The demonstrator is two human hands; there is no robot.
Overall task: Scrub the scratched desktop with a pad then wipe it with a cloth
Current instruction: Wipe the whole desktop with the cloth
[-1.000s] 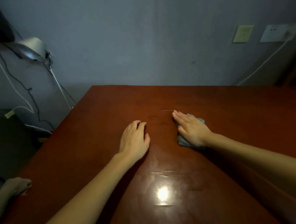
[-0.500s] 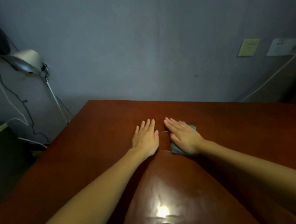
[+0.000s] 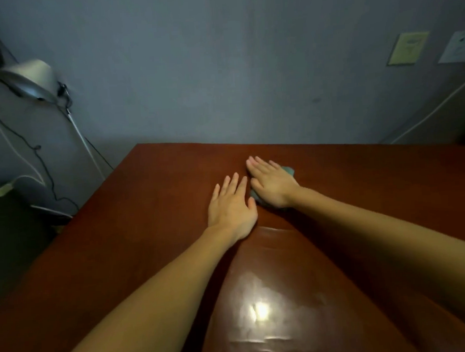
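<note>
A glossy reddish-brown desktop [image 3: 153,235] fills the lower part of the head view. My right hand [image 3: 272,184] lies flat with straight fingers on a grey-green pad [image 3: 288,170], pressing it to the wood near the far edge; only the pad's edges show around the hand. My left hand [image 3: 232,205] rests flat on the desktop just left of it, fingers straight and slightly spread, holding nothing. The thumb of the left hand is close to the pad's near corner.
A grey wall [image 3: 219,67] stands right behind the desk's far edge. A desk lamp [image 3: 29,76] and dangling cables [image 3: 37,160] hang at the left. Wall plates [image 3: 407,48] and a white cord [image 3: 426,115] are at the right. A light glare [image 3: 260,310] marks the near desktop.
Both hands have slid farther away along the desktop toward the wall, the right one carrying the pad with it. The left hand has closed in beside the right.
</note>
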